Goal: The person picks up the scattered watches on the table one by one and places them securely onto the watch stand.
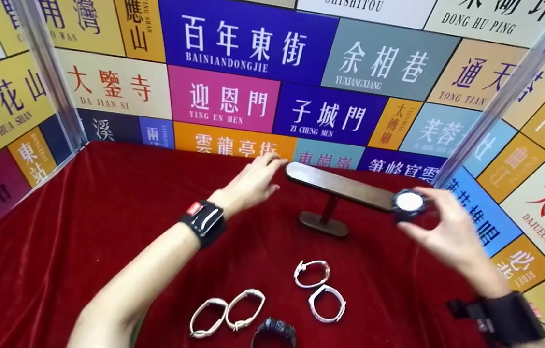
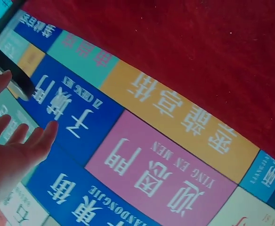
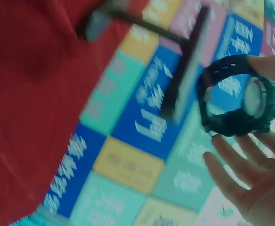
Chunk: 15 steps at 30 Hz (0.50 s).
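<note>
The held watch is black with a white face, the stand is dark brown, the cloth is deep red, and the wall has blue, pink, yellow and orange blocks.

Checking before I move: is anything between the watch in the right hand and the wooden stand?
Nothing visible: the watch in the right hand is beside the right end of the wooden stand, the left hand near the opposite end.
</note>
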Motion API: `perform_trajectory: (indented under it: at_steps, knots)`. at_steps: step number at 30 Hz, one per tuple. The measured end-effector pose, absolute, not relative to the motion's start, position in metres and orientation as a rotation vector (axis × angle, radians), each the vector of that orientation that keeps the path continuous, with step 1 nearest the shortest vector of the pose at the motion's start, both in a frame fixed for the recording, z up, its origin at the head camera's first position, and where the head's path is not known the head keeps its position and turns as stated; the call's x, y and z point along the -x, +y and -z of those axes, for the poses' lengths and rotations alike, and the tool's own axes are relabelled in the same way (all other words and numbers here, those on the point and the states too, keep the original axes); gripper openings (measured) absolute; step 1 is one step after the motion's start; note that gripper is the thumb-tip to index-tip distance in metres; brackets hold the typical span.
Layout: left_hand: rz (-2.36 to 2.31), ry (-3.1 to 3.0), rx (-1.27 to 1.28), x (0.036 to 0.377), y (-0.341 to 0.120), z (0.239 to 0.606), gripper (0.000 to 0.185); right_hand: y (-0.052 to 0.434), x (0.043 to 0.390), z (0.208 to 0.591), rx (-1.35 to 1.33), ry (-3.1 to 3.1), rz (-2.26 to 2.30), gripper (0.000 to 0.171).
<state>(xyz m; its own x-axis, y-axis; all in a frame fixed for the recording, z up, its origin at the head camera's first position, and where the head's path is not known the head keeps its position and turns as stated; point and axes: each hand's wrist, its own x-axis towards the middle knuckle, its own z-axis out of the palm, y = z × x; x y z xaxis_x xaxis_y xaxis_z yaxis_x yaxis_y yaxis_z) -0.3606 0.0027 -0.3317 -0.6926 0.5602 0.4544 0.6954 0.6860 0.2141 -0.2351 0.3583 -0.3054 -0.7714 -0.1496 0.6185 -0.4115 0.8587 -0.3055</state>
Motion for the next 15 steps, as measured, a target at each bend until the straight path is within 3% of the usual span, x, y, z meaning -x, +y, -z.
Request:
perform_trajectory:
  at_steps: [6, 15]
  knots:
    - [0.551, -2.622, 1.003, 0.376, 0.014, 0.325, 0.062, 0.381, 0.244, 0.292, -0.122, -2.720, -0.528, 0.076]
    - [0.621, -2.732, 1.097, 0.383, 0.025, 0.331, 0.054, 0.373, 0.275, 0.315, -0.187, -2.785, -0.685, 0.074]
